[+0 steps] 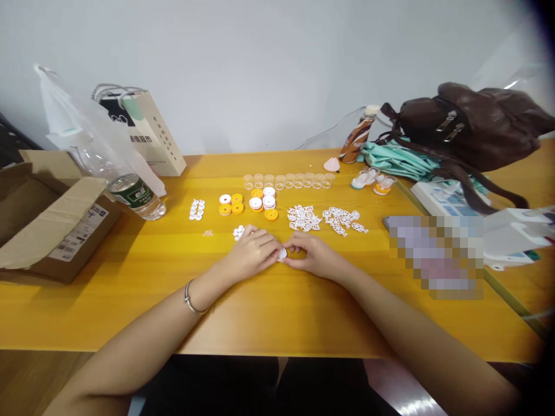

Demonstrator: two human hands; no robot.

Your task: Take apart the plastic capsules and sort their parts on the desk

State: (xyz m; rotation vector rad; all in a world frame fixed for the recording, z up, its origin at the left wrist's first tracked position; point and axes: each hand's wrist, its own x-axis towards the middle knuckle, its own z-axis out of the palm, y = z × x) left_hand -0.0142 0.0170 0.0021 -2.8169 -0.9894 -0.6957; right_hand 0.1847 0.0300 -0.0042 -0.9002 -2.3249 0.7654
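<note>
Between my fingertips is a small round white plastic piece [282,253], held just above the table. My left hand [255,249] is closed on its left side, and my right hand [310,254] pinches it from the right. Beside my left fingers lie several small white pieces [238,232], partly covered by the hand. Beyond the hands are white and orange round caps [271,215], some of them stacked. White openwork plastic pieces [303,218] lie in a heap past my right hand, with more of them to the right. Clear plastic cups [280,182] form a row behind.
An open cardboard box [87,237] and a large water bottle [137,196] stand at the left, near a paper bag [151,136]. At the right are a coffee bottle [358,136], a brown leather bag [472,124] and a white device [505,234]. White discs [196,210] lie left of the caps.
</note>
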